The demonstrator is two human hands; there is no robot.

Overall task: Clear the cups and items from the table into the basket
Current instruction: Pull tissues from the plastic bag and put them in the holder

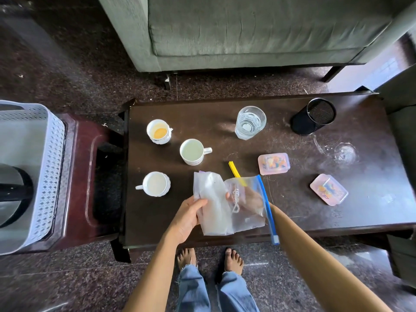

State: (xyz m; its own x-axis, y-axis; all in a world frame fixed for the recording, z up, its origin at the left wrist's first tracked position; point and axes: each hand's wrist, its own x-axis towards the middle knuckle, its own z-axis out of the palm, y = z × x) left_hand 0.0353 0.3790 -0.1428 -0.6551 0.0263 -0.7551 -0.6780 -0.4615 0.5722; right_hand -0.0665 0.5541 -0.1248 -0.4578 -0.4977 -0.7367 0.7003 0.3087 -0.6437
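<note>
Above the near edge of the dark table (371, 217) I hold clear zip bags. My left hand (188, 218) grips a purple-edged bag (210, 194). My right hand (251, 201) shows through a blue-zipped bag (247, 218) that it holds. Beneath them lies a yellow-zipped bag (234, 170). Three white cups stand at the left: one with an orange residue (158, 131), a middle one (194, 152), a near one (155, 183). Also on the table are a glass of water (250, 122), a black mesh holder (314, 115) and two pink lidded boxes (273, 163) (329, 189). The white basket (48, 167) is at the far left.
The basket rests on a red-brown stool (90, 176) beside the table's left end, with a dark round thing inside. A grey sofa (247, 30) stands beyond the table. Another seat (403, 140) borders the right end. My bare feet are under the near edge.
</note>
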